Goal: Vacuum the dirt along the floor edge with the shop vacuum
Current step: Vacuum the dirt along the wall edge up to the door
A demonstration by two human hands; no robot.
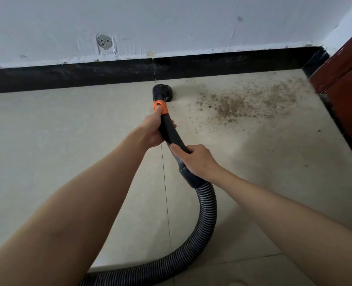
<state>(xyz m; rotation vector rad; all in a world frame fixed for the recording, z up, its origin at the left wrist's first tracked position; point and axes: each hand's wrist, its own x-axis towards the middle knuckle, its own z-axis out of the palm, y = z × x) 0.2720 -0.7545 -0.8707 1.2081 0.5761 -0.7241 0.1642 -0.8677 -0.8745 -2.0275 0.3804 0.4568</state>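
Observation:
A black vacuum wand (pixel 170 135) with an orange collar (pixel 160 107) ends in a round black nozzle (pixel 163 92) that sits on the floor close to the black baseboard (pixel 88 76). My left hand (pixel 153 130) grips the wand just below the orange collar. My right hand (pixel 195 159) grips the wand's lower end, above the ribbed grey hose (pixel 206 219). A patch of brown dirt (pixel 245 102) lies on the floor to the right of the nozzle, spreading toward the corner.
The beige tiled floor (pixel 67 145) meets a scuffed white wall (pixel 171 25) above the baseboard. A dark red door or cabinet (pixel 348 83) closes off the right side at the corner. The hose curves back and leaves the frame at the bottom.

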